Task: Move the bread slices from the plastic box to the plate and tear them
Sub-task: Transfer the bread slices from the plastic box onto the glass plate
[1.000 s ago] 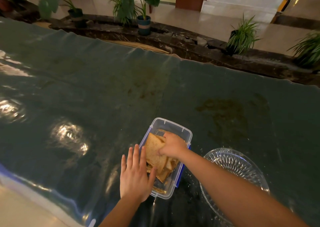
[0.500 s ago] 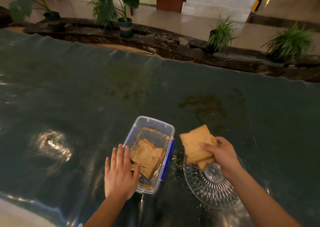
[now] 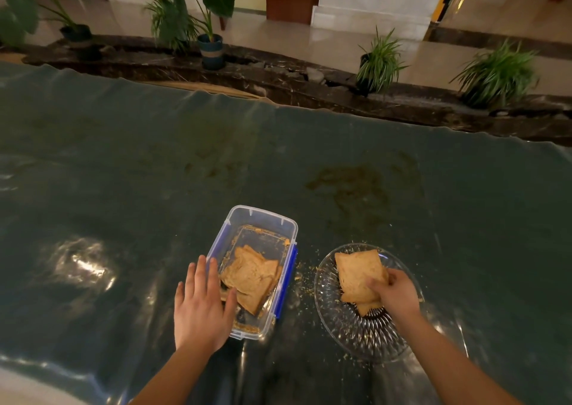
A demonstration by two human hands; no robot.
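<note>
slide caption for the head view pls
Right hand sets bread slices on glass plate; left hand steadies plastic box.

Bare hands (image 3: 201,305), bare forearms, no sleeves

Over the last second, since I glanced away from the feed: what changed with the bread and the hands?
The right hand lifted bread slices out of the plastic box, carried them right and lowered them onto the glass plate; it still grips them. The left hand stayed flat against the box's left side, and more slices remain inside.
</note>
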